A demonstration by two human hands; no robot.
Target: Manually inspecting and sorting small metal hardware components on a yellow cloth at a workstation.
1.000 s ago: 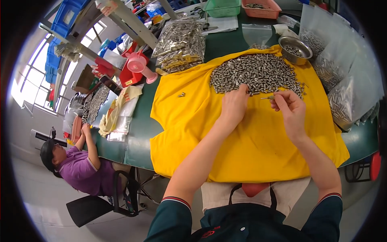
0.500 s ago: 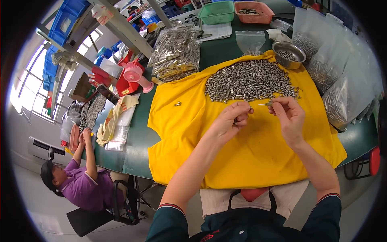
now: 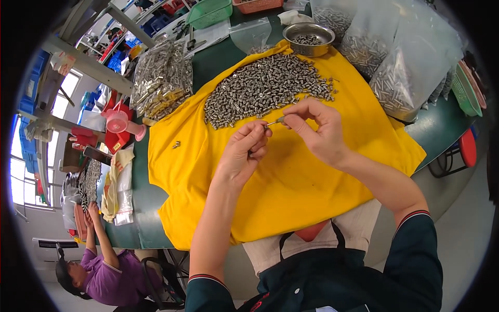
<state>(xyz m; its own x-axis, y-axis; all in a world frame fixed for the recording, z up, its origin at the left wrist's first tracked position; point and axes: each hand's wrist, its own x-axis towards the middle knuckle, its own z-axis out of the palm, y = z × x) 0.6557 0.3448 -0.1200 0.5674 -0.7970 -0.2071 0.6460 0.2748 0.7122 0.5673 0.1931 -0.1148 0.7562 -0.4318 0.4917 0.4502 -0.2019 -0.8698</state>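
My left hand point(image 3: 243, 152) is closed, thumb and fingertips pinching a small metal part point(image 3: 266, 128) that mostly hides between them. Beside it, my right hand point(image 3: 318, 132) grips the greenish handle of a thin tool point(image 3: 271, 123) like a small screwdriver, its metal shaft pointing left. The tool's tip meets the part at my left fingertips; whether it sits inside cannot be made out. Both hands are above a yellow cloth point(image 3: 291, 182), just in front of a wide heap of small silvery metal fittings point(image 3: 260, 88). A few loose pieces point(image 3: 176, 144) lie apart on the cloth's left.
A steel bowl point(image 3: 310, 39) of parts stands behind the heap. Bulging clear bags point(image 3: 395, 83) of metal pieces line the right. Bagged parts point(image 3: 161, 78) and a pink fan point(image 3: 122, 122) stand left. A person in purple point(image 3: 117, 275) works at the table's far left.
My hands have come together, so the tool's tip now reaches the part in my left fingers; before, a gap showed. The whole view has swung, shifting the table leftward.
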